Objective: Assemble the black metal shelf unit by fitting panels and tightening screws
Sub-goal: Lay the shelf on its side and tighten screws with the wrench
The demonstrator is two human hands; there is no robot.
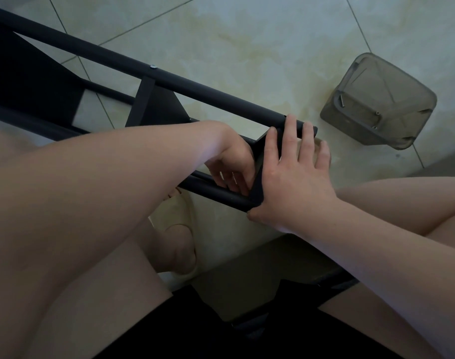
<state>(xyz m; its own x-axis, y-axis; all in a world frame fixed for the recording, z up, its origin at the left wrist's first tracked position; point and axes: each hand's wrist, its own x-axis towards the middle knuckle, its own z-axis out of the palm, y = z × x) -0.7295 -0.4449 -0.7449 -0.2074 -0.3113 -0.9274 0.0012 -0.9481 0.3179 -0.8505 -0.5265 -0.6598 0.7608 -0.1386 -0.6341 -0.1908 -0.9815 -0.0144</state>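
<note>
Pressing panel (258,186) edge, right hand (291,177) fingers (271,149) spread; left hand (231,164) curled, grip unclear

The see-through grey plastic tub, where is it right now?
In the head view the see-through grey plastic tub sits on the pale tiled floor, upper right, just beyond the right hand and the end of the black metal shelf frame.

Fingertips of the left hand (231,164) are partly hidden behind the black panel (257,187), and the shelf frame (91,49) exits left.
</note>
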